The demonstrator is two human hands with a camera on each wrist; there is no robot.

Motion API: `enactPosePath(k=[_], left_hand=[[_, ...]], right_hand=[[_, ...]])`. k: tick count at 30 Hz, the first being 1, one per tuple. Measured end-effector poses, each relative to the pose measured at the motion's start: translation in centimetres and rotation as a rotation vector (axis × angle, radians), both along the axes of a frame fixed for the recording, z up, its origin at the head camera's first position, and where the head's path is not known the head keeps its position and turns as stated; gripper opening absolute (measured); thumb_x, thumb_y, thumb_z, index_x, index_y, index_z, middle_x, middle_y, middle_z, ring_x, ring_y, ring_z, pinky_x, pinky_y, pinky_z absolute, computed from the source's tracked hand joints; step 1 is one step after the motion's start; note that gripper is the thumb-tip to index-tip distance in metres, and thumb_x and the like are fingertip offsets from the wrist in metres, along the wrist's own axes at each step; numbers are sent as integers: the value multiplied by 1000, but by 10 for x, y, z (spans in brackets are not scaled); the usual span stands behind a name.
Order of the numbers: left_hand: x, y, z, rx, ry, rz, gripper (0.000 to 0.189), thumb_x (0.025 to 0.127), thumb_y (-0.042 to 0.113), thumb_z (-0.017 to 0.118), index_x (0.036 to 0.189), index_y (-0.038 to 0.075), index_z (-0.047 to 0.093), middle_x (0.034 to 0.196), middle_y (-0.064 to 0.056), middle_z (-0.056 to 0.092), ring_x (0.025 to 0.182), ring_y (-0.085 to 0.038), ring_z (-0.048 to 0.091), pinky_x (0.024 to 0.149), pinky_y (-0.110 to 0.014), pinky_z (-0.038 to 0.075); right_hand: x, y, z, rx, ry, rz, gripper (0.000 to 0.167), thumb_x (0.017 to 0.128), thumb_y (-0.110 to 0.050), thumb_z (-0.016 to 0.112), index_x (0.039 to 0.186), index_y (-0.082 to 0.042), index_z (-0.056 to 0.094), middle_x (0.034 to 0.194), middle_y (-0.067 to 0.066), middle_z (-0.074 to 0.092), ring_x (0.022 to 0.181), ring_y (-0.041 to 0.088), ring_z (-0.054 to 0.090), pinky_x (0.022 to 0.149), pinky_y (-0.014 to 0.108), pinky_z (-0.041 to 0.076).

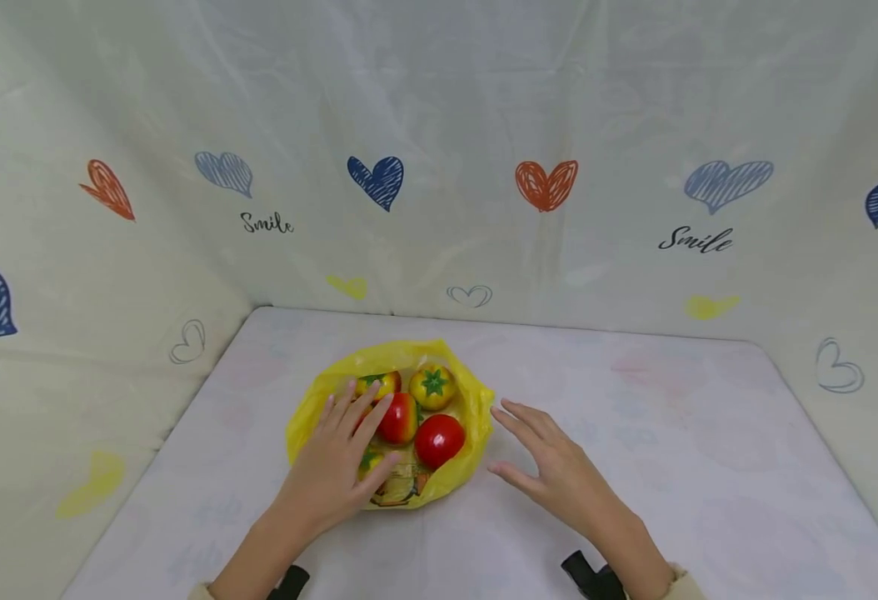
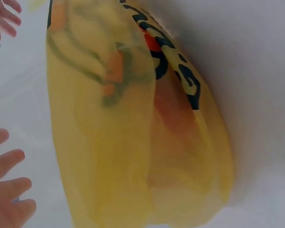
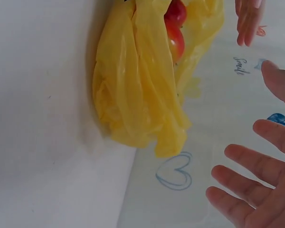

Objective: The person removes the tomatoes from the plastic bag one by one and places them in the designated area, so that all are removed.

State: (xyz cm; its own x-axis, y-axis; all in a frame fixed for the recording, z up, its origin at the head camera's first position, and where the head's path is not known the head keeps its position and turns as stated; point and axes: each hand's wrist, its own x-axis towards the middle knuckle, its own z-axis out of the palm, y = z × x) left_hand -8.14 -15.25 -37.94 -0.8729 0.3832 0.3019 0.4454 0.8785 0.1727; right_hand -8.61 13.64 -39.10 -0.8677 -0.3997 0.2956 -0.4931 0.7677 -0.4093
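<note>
A yellow plastic bag (image 1: 476, 417) stands on the table with its mouth spread wide. Inside lie several round fruits: a glossy red one (image 1: 440, 442), a red-and-yellow one (image 1: 398, 419) and a yellow one with a green star-shaped top (image 1: 432, 386). My left hand (image 1: 334, 467) is over the left part of the bag, fingers spread, hiding some of the contents. To the right of the bag, my right hand (image 1: 559, 475) hovers with fingers extended and thumb apart, holding nothing. The left wrist view shows dark lettering on the bag's side (image 2: 104, 156).
The white table (image 1: 634, 433) stretches to the right of the bag. Behind and beside it hangs a pale curtain (image 1: 454, 100) printed with hearts and the word Smile. Black wrist mounts (image 1: 592, 577) show below the forearms.
</note>
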Motion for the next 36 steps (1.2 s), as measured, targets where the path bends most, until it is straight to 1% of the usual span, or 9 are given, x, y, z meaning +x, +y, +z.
enactPosePath(k=[7, 14, 18, 22, 25, 27, 30, 34, 36], left_hand=[[2, -7, -5, 27, 45, 31, 64, 87, 44, 57, 140, 11, 42, 148, -9, 35, 140, -33, 24, 111, -56, 27], [8, -17, -9, 82, 74, 61, 61, 86, 28, 61, 141, 11, 39, 150, -8, 31, 137, -36, 27, 112, -53, 25], [11, -22, -10, 111, 95, 79, 61, 86, 21, 63, 141, 10, 39, 148, -11, 34, 136, -40, 29, 112, -53, 26], [16, -26, -11, 140, 119, 106, 61, 84, 15, 64, 140, 8, 40, 145, -13, 38, 134, -41, 30, 114, -51, 24], [20, -30, -11, 161, 127, 136, 60, 83, 14, 64, 139, 8, 42, 143, -13, 40, 133, -40, 32, 109, -53, 32], [22, -33, -12, 180, 125, 160, 61, 83, 14, 65, 139, 9, 41, 143, -12, 41, 133, -39, 32, 102, -56, 38], [25, -38, -14, 204, 128, 194, 64, 81, 13, 66, 140, 10, 40, 142, -12, 40, 132, -36, 34, 96, -57, 43], [29, -42, -16, 232, 158, 228, 67, 79, 11, 68, 140, 10, 40, 142, -12, 41, 131, -34, 36, 94, -53, 44], [31, -44, -17, 250, 183, 237, 69, 77, 8, 68, 140, 9, 40, 141, -11, 41, 129, -34, 38, 103, -39, 41]], right_hand=[[0, -14, -2, -75, 0, 60, 62, 79, -34, 73, 134, -19, 50, 138, 2, 48, 124, 21, 48, 94, 40, 50], [1, -28, -5, -131, -68, 69, 56, 79, -28, 74, 131, -18, 53, 136, 2, 49, 124, 20, 48, 96, 40, 49], [2, -36, -7, -148, -91, 92, 53, 81, -27, 72, 130, -17, 54, 136, 4, 49, 124, 21, 47, 97, 40, 48], [2, -46, -10, -175, -104, 119, 51, 82, -28, 72, 128, -16, 55, 136, 5, 49, 124, 21, 47, 97, 40, 49], [2, -55, -13, -193, -102, 140, 49, 81, -27, 72, 125, -14, 56, 135, 6, 49, 123, 22, 47, 95, 39, 50], [2, -62, -15, -207, -100, 157, 48, 80, -25, 73, 123, -13, 57, 133, 6, 50, 122, 22, 48, 95, 39, 50], [1, -72, -18, -230, -114, 182, 45, 81, -25, 72, 122, -12, 57, 131, 5, 51, 122, 22, 48, 98, 40, 49], [2, -83, -22, -243, -153, 195, 45, 83, -25, 70, 123, -11, 56, 130, 5, 50, 123, 21, 47, 100, 39, 46], [3, -87, -23, -237, -177, 192, 45, 84, -26, 69, 124, -12, 56, 130, 4, 50, 122, 19, 47, 101, 39, 46]])
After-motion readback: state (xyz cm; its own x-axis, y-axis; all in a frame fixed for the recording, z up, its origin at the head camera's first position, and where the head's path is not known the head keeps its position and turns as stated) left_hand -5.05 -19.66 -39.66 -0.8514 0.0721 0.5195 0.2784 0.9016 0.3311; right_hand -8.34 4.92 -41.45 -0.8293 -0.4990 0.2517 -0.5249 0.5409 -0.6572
